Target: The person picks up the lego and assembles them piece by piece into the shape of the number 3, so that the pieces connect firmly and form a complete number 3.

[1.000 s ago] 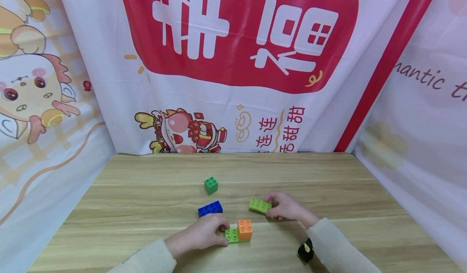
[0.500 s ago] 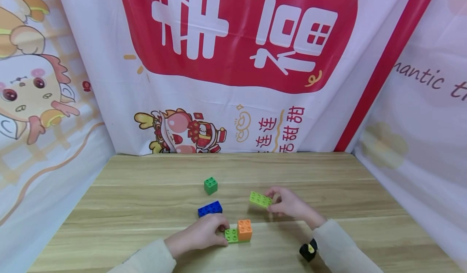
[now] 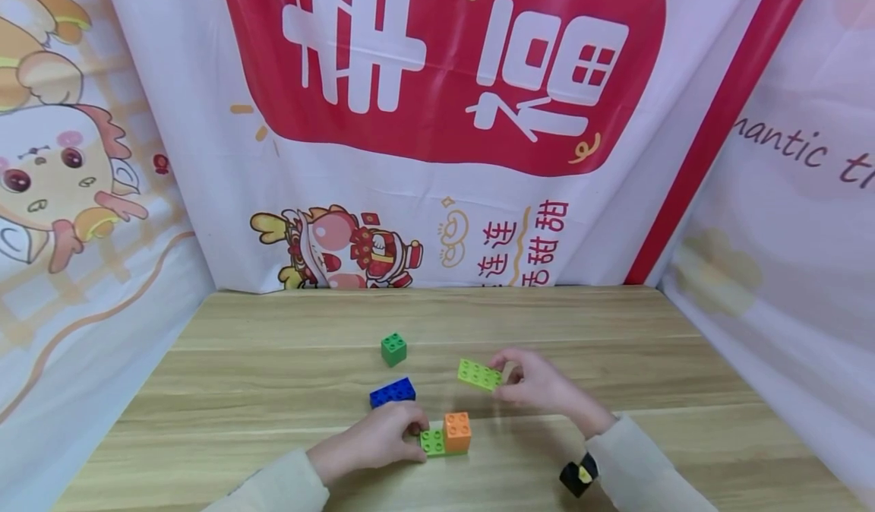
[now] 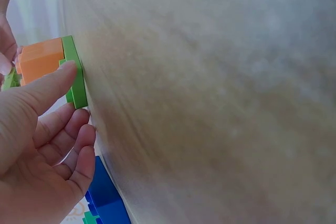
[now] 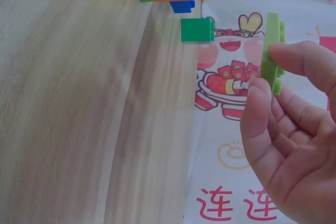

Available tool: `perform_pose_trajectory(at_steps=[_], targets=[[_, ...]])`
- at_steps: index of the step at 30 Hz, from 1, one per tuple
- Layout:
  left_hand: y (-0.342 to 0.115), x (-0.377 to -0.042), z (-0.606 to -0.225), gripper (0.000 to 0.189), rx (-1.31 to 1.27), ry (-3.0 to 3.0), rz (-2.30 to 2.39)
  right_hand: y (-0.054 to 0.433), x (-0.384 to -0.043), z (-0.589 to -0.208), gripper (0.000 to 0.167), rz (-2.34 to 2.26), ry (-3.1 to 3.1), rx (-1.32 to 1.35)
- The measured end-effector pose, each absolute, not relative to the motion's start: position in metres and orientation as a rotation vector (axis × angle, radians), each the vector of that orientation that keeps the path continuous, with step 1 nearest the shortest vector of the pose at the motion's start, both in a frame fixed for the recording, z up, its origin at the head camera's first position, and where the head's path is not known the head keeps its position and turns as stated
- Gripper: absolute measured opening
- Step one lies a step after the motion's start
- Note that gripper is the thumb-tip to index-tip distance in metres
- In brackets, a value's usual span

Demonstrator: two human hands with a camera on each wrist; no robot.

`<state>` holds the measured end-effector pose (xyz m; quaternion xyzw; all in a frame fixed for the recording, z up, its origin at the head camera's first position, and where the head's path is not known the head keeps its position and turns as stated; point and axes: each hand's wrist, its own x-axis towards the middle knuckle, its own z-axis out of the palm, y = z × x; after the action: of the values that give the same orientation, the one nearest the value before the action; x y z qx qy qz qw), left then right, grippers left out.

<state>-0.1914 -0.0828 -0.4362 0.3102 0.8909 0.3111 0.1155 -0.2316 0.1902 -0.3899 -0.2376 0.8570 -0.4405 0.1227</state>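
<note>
My left hand [image 3: 379,437] grips the left end of a lime green flat building brick [image 3: 431,441] on the table, thumb on one side and fingers on the other. An orange building brick [image 3: 456,431] stands on that brick's right half. Behind and to the right, my right hand [image 3: 540,384] pinches a second lime flat brick [image 3: 476,374] by its right end. This brick is raised over the tabletop, studs up and slightly tilted. In the right wrist view, thumb and fingertips hold the lime brick [image 5: 270,35] from both faces.
A dark blue brick [image 3: 393,390] lies just behind my left hand, partly covered by it. Farther back stands a small green brick [image 3: 393,349]. A black band with a yellow mark [image 3: 578,475] hangs at the right wrist. Printed cloth [image 3: 437,185] walls the table at back and sides.
The right hand has lifted its lime brick off the table and shifted it slightly left. My left hand keeps its grip in the same spot.
</note>
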Motion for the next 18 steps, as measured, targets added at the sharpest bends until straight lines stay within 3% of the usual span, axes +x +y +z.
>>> perform_pose_trajectory(at_steps=[18], targets=[[-0.085,-0.191,-0.438,0.029,0.933,2.626,0.917,0.177,-0.219,-0.384,0.034,-1.292,2.422,-0.907]])
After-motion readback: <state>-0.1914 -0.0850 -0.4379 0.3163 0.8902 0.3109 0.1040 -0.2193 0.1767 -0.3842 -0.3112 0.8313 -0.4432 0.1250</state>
